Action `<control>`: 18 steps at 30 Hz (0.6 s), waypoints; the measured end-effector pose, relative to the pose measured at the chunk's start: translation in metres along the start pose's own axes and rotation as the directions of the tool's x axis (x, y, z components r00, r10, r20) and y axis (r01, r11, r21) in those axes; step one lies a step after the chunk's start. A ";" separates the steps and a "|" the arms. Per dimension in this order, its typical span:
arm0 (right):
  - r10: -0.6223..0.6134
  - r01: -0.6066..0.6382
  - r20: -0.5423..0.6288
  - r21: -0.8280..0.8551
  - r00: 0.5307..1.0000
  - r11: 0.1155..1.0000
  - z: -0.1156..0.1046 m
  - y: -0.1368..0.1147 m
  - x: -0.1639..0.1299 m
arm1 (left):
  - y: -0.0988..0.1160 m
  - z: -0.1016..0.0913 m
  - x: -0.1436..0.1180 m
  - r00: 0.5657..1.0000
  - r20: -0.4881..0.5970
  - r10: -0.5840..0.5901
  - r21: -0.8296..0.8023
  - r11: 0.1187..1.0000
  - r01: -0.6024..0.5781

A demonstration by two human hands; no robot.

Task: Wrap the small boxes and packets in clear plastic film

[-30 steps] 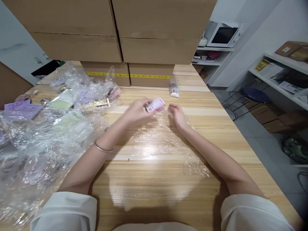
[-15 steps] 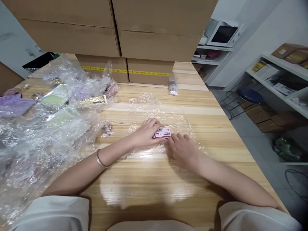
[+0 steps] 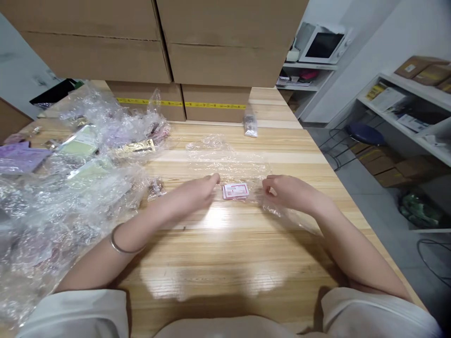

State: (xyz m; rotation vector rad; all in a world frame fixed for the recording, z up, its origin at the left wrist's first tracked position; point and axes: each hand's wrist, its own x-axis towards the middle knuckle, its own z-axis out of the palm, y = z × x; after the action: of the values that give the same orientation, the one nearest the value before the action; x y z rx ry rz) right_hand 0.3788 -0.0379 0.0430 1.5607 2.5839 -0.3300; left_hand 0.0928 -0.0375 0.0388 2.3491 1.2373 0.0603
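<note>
A small pink and white box (image 3: 235,191) lies flat on a sheet of clear plastic film (image 3: 229,162) spread over the wooden table (image 3: 225,253). My left hand (image 3: 195,191) rests just left of the box with its fingers stretched toward it and holds nothing. To the right of the box, my right hand (image 3: 286,192) has its fingers curled and pinches the edge of the film. Neither hand touches the box.
A heap of crumpled clear bags with packets inside (image 3: 70,173) covers the table's left side. Stacked cardboard cartons (image 3: 183,51) stand along the far edge, a small filled bag (image 3: 249,126) in front of them. Shelves (image 3: 405,112) line the right wall beyond the table edge.
The box was held up in my left hand, then set down on the film. Both hands have now drawn away from it, left and right.
</note>
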 end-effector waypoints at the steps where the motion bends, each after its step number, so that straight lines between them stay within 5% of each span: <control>1: 0.019 -0.021 0.016 0.073 1.000 0.997 0.001 0.005 0.004 | -0.009 -0.010 0.003 0.993 0.119 0.017 -0.161 0.987 0.003; 4: 0.028 -0.045 0.055 0.341 0.998 0.939 0.007 0.020 0.023 | -0.037 -0.027 0.014 0.980 0.200 0.001 -0.443 0.892 0.090; 8: 0.121 -0.029 -0.122 0.578 0.985 0.815 0.017 0.036 0.045 | -0.054 -0.016 0.024 0.957 0.137 -0.255 -0.244 0.928 0.282; 10: 0.243 -0.005 -0.387 0.524 0.890 0.852 0.016 0.034 0.044 | -0.048 -0.005 0.025 0.943 -0.085 -0.322 0.027 0.945 0.325; 12: 0.248 0.008 -0.611 0.385 0.752 0.923 0.010 0.020 0.034 | -0.033 0.006 0.023 0.901 -0.390 -0.191 0.254 0.918 0.304; 13: 0.192 0.024 -0.660 0.303 0.726 0.953 0.008 0.009 0.026 | -0.023 0.010 0.023 0.884 -0.463 -0.064 0.325 0.915 0.237; 16: -0.113 0.192 -0.483 0.116 0.868 0.974 0.007 -0.027 0.009 | 0.003 0.021 0.020 0.891 -0.325 0.316 0.409 0.897 -0.169; 18: -0.159 0.177 -0.324 0.026 0.932 0.984 0.016 -0.042 0.008 | 0.011 0.027 0.019 0.875 -0.206 0.437 0.385 0.859 -0.338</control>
State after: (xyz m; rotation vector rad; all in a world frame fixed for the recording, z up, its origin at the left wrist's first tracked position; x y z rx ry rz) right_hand 0.3376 -0.0540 0.0319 1.5244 2.9915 -0.1718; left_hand 0.1197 -0.0382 0.0162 2.9559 0.9197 0.3640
